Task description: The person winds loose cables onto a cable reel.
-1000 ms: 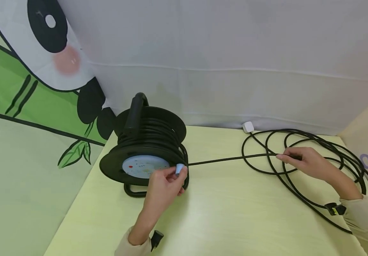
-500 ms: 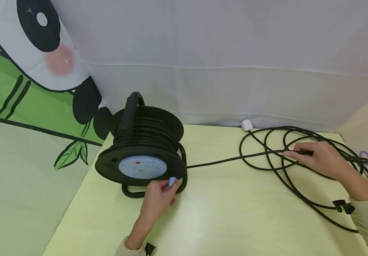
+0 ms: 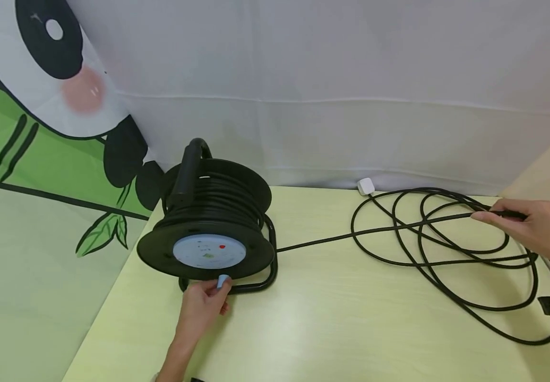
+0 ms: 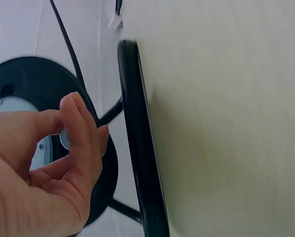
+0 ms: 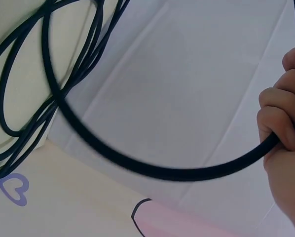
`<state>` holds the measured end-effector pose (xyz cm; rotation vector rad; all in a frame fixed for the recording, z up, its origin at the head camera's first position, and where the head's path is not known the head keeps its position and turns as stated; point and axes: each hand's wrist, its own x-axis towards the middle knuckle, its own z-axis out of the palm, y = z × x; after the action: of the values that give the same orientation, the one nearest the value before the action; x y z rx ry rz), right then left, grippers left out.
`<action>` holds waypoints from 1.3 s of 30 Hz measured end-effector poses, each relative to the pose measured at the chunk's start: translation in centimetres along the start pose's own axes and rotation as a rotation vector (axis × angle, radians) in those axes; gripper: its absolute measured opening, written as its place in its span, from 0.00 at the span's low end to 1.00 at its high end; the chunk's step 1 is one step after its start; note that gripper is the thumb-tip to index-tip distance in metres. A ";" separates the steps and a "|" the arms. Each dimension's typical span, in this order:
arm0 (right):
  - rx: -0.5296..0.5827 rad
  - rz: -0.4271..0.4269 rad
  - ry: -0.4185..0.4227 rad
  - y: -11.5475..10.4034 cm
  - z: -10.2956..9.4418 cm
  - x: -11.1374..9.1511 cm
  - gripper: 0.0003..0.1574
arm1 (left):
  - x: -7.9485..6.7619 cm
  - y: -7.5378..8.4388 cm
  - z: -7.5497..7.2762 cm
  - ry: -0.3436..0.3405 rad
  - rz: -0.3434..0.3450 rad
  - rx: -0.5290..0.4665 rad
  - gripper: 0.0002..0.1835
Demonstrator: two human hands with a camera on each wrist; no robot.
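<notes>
A black cable reel (image 3: 256,249) with a pale blue socket disc (image 3: 208,251) stands on the left of the table, black cable wound round its drum. My left hand (image 3: 202,305) pinches the small light blue crank knob (image 3: 223,280) at the reel's lower front rim; in the left wrist view the fingers (image 4: 78,133) partly hide that knob. From the reel a cable (image 3: 323,243) runs taut to my right hand (image 3: 538,225), whose fingers curl round it. Beyond that hand, the right wrist view has the cable (image 5: 182,174) hanging in a wide loop.
Loose cable coils (image 3: 428,265) spread over the table's right side. A white plug (image 3: 366,186) lies by the back cloth (image 3: 303,132). The reel's black tube stand (image 3: 256,287) rests on the table (image 3: 332,318), and its carry handle (image 3: 189,175) rises on top.
The left hand has carried the knob down and leftward round the rim, and the disc's red spot has shifted. Still holding the cable, the right hand has moved right.
</notes>
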<state>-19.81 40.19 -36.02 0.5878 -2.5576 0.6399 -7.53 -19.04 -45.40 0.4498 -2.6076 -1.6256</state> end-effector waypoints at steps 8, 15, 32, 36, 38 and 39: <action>0.054 0.005 0.093 1.1 -0.7 -0.4 0.15 | 0.2 -0.8 -4.3 0.066 -0.088 -0.051 0.15; 0.115 0.139 -0.024 1.2 0.5 -1.1 0.10 | 0.2 -0.5 -6.5 0.094 -0.130 -0.087 0.20; 0.115 -0.015 -0.101 0.9 4.3 -1.8 0.15 | -0.4 2.2 -9.8 0.220 -0.141 -0.273 0.14; 0.154 -0.042 -0.126 0.6 5.0 -1.6 0.14 | -0.6 3.4 -10.3 0.233 -0.118 -0.306 0.15; 0.168 -0.038 -0.146 0.4 5.2 -1.5 0.14 | -0.7 4.0 -10.5 0.238 -0.110 -0.324 0.15; 0.173 -0.033 -0.157 0.3 5.3 -1.4 0.14 | -0.8 4.2 -10.6 0.239 -0.104 -0.334 0.15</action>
<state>-20.39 38.04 -41.08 0.7637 -2.6473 0.8408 -5.82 -26.37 -36.80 0.7161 -2.1240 -1.8601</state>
